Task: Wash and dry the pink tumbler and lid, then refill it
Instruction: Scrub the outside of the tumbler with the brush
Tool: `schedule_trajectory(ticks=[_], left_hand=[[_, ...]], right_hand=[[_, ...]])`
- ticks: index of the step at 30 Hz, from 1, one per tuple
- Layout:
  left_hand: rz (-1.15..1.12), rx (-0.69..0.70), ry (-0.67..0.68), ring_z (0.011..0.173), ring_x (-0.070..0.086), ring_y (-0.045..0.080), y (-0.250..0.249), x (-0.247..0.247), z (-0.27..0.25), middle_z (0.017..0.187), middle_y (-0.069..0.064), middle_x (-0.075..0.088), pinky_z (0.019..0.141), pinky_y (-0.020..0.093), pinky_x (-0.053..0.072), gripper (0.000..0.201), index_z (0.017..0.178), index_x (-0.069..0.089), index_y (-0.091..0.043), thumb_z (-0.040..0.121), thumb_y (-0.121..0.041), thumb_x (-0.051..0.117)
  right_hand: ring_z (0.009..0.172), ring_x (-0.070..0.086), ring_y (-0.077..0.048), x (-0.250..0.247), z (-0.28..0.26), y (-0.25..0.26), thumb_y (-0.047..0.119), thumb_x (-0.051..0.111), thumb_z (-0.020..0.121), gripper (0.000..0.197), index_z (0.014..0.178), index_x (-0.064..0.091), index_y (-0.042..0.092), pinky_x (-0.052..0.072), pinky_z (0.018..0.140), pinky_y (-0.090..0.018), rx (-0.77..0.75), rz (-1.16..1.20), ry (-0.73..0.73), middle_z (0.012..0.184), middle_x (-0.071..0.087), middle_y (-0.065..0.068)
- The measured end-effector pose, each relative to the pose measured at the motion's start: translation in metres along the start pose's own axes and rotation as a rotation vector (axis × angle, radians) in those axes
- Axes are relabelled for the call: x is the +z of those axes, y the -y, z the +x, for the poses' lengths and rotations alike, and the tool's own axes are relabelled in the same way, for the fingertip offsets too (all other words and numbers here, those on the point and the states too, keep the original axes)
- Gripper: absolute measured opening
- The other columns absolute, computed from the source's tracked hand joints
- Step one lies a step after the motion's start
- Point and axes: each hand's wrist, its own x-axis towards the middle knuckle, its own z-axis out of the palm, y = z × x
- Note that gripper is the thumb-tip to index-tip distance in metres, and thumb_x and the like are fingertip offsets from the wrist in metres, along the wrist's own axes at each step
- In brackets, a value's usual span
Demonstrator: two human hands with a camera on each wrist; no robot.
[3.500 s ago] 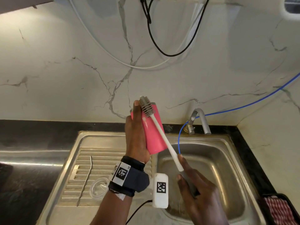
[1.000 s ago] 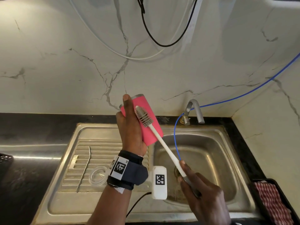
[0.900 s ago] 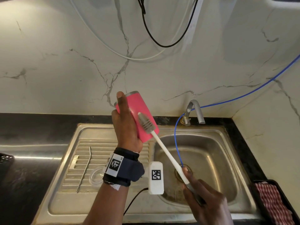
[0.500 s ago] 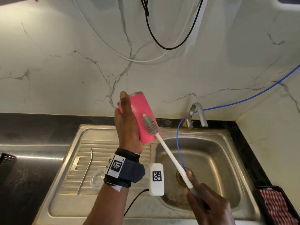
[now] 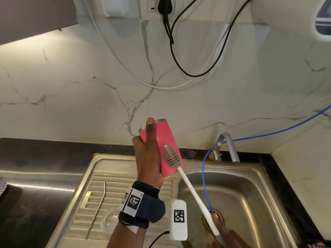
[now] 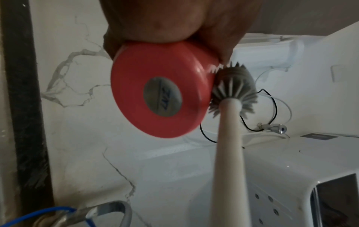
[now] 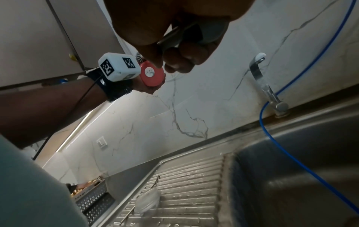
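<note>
My left hand grips the pink tumbler, tilted with its steel rim up and away, above the sink's left edge. In the left wrist view the tumbler's pink base faces the camera. My right hand grips the handle of a long white bottle brush low over the basin. The grey bristle head lies against the tumbler's lower right side; the bristle head touches the base edge. The clear lid lies on the drainboard beside a metal straw.
A steel sink with a ribbed drainboard sits in a dark counter. A tap stands at the back, with a blue tube running down to the drain. Cables hang on the marble wall. A perforated basket is at far left.
The brush head has slid down the tumbler's side from near the rim to its lower end. My left hand has kept its grip and shifted slightly left.
</note>
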Motion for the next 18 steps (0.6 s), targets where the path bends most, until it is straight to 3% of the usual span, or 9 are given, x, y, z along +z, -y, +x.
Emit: schedule_trajectory(ticks=[2,3,6,8,10,12,15,18], left_hand=[[-0.004,-0.023,0.032,0.095,0.075,0.033,0.002,0.003,-0.006,0.117,0.018,0.067,0.080,0.059,0.066,0.096,0.129,0.052,-0.019,0.069,-0.093,0.065],[0.000,-0.039,0.052,0.096,0.075,0.032,0.003,0.006,-0.011,0.117,0.016,0.067,0.082,0.059,0.066,0.090,0.127,0.052,-0.020,0.072,-0.090,0.063],[0.012,-0.083,0.072,0.100,0.075,0.030,0.004,0.016,-0.024,0.117,0.009,0.068,0.086,0.055,0.065,0.086,0.130,0.049,-0.025,0.069,-0.085,0.055],[0.014,-0.033,0.046,0.098,0.074,0.026,0.003,0.015,-0.022,0.115,0.007,0.069,0.085,0.051,0.065,0.079,0.130,0.050,-0.024,0.079,-0.083,0.052],[0.000,0.015,0.018,0.095,0.072,0.024,-0.001,0.012,-0.017,0.113,0.006,0.067,0.080,0.048,0.064,0.069,0.135,0.050,-0.023,0.092,-0.078,0.048],[0.010,0.041,-0.001,0.097,0.071,0.024,-0.003,0.010,-0.016,0.115,0.006,0.065,0.079,0.046,0.062,0.066,0.139,0.048,-0.023,0.097,-0.075,0.045],[0.053,0.034,0.015,0.099,0.072,0.024,0.003,0.013,-0.023,0.116,0.005,0.066,0.083,0.047,0.062,0.056,0.127,0.050,-0.031,0.096,-0.078,0.044],[0.130,0.046,0.012,0.105,0.070,0.025,0.010,0.017,-0.032,0.116,-0.001,0.066,0.095,0.057,0.060,0.054,0.110,0.049,-0.042,0.086,-0.089,0.042]], right_hand=[[0.065,0.068,0.000,-0.010,0.014,0.007,0.052,0.042,0.108,0.040,0.145,0.053,0.040,0.048,0.068,-0.001,0.126,0.021,-0.035,0.099,0.072,0.017],[0.056,0.066,-0.008,-0.010,0.020,0.013,0.047,0.047,0.108,0.042,0.147,0.053,0.032,0.049,0.062,-0.006,0.150,0.004,-0.081,0.090,0.074,0.013],[0.047,0.051,-0.012,-0.007,0.026,0.025,0.037,0.064,0.093,0.053,0.145,0.056,0.036,0.041,0.056,-0.006,0.126,-0.021,-0.253,0.072,0.061,0.007],[0.048,0.054,-0.012,-0.005,0.021,0.026,0.034,0.069,0.090,0.058,0.145,0.055,0.039,0.042,0.058,-0.005,0.130,-0.054,-0.287,0.077,0.066,0.007],[0.046,0.058,-0.013,-0.005,0.009,0.029,0.035,0.069,0.090,0.057,0.144,0.055,0.045,0.048,0.054,-0.012,0.138,-0.055,-0.263,0.088,0.073,0.010],[0.042,0.055,-0.013,-0.009,0.002,0.032,0.037,0.066,0.091,0.056,0.145,0.054,0.048,0.049,0.050,-0.018,0.161,-0.044,-0.253,0.086,0.072,0.013],[0.047,0.053,-0.008,-0.013,0.016,0.036,0.039,0.064,0.092,0.057,0.147,0.053,0.045,0.047,0.053,-0.013,0.208,-0.048,-0.253,0.082,0.067,0.012],[0.055,0.048,-0.003,-0.013,0.034,0.036,0.035,0.065,0.092,0.053,0.145,0.060,0.033,0.040,0.058,-0.007,0.186,-0.048,-0.311,0.075,0.059,0.013]])
